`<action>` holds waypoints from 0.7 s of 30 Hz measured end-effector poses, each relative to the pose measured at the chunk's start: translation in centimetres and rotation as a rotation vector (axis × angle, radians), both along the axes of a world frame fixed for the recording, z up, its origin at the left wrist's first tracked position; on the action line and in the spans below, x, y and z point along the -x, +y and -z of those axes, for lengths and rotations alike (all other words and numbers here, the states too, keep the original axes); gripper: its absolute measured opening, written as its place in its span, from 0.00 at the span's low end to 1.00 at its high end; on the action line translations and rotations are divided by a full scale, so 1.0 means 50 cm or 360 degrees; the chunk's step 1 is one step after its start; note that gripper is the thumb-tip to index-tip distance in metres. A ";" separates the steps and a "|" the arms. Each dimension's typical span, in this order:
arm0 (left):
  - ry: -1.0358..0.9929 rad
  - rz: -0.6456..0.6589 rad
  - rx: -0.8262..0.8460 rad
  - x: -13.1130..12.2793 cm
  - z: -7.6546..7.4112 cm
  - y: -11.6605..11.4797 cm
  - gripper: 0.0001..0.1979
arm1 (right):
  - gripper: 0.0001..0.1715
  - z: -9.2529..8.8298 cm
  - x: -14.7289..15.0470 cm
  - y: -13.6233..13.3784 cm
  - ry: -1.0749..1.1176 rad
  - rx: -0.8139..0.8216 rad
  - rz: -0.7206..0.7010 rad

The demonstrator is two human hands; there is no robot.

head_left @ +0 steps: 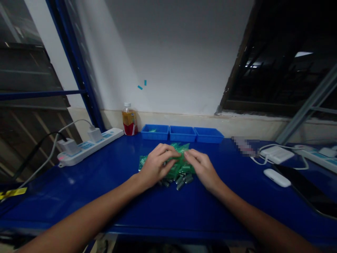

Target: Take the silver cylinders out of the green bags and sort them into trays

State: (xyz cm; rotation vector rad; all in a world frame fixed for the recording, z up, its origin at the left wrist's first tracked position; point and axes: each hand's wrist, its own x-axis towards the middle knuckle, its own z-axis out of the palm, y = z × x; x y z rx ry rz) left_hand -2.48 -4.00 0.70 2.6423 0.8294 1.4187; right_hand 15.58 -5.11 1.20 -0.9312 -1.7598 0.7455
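Observation:
Green see-through plastic bags [175, 171] lie in a heap at the middle of the blue table, between my hands. My left hand [159, 163] pinches the green plastic from the left with thumb and forefinger. From the right, my right hand [201, 165] has its thumb and fingers closed on the same plastic. Several small metal cylinders [180, 182] lie loose at the near side of the heap. A flat green packet [142, 161] sticks out to the left of my left hand.
Three blue trays [182, 133] stand along the wall, beside a drink bottle [129, 119]. A power strip [92, 147] with cables is at the left. At the right lie a white case [277, 177], a dark phone [308, 191] and a white charger [277, 154].

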 end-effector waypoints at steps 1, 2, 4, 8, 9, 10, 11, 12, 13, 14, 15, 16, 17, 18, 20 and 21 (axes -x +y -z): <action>0.0106 0.0005 -0.0053 0.000 0.001 -0.003 0.09 | 0.19 0.001 0.000 0.003 0.0107 0.0119 -0.0057; 0.0181 0.0003 -0.0056 -0.002 0.001 -0.005 0.10 | 0.19 0.003 -0.001 0.006 0.0187 0.0177 -0.0083; 0.0205 0.0001 0.0069 -0.007 0.000 -0.006 0.12 | 0.16 0.012 -0.004 0.012 0.0190 0.0080 -0.0036; -0.0206 0.0064 0.0842 -0.015 -0.004 0.000 0.21 | 0.18 0.032 -0.012 0.020 -0.0248 -0.0529 0.0175; -0.0333 0.0082 0.1071 -0.015 -0.004 0.003 0.25 | 0.21 0.037 -0.013 0.020 -0.0356 -0.0647 0.0181; -0.0435 0.0097 0.1281 -0.015 -0.003 0.007 0.27 | 0.24 0.041 -0.013 0.020 -0.0442 -0.0739 0.0175; -0.0512 0.0114 0.1456 -0.014 -0.002 0.011 0.26 | 0.26 0.043 -0.013 0.020 -0.0508 -0.0805 0.0166; -0.0569 0.0131 0.1591 -0.012 -0.001 0.016 0.24 | 0.28 0.045 -0.012 0.019 -0.0548 -0.0848 0.0158; -0.0615 0.0155 0.1686 -0.008 0.000 0.023 0.21 | 0.28 0.045 -0.010 0.018 -0.0562 -0.0870 0.0151; -0.0661 0.0166 0.1735 -0.003 -0.001 0.032 0.18 | 0.28 0.045 -0.008 0.016 -0.0557 -0.0878 0.0148; -0.0715 0.0132 0.1740 0.004 -0.003 0.045 0.16 | 0.28 0.044 -0.006 0.015 -0.0538 -0.0876 0.0154; -0.0777 0.0060 0.1713 0.012 -0.007 0.061 0.14 | 0.27 0.042 -0.004 0.013 -0.0514 -0.0870 0.0169; -0.0834 -0.0066 0.1656 0.021 -0.012 0.082 0.12 | 0.25 0.039 -0.003 0.012 -0.0490 -0.0865 0.0188; -0.0914 -0.0273 0.1575 0.033 -0.018 0.106 0.11 | 0.24 0.037 -0.003 0.011 -0.0475 -0.0862 0.0207; -0.1005 -0.0475 0.1492 0.056 -0.029 0.162 0.07 | 0.20 0.033 -0.003 0.009 -0.0473 -0.0865 0.0227; -0.1017 -0.0546 0.1464 0.068 -0.033 0.192 0.07 | 0.19 0.032 -0.003 0.008 -0.0475 -0.0869 0.0228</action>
